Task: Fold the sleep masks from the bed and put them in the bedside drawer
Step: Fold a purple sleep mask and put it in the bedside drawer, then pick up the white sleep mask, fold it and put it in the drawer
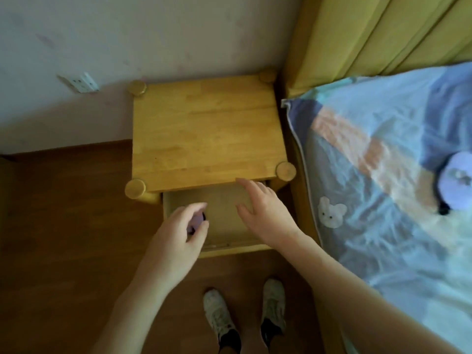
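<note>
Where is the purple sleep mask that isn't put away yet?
The purple sleep mask lies on the bed at the picture's right edge, right of the bear patch.

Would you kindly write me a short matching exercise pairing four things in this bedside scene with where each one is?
Things:
1. purple mask
2. left hand
3. wall socket
4. shoes

Places:
A. on the floor below the drawer
B. on the bed
C. over the drawer's left part
D. left of the nightstand

Pairs: 1-B, 2-C, 3-D, 4-A
</note>
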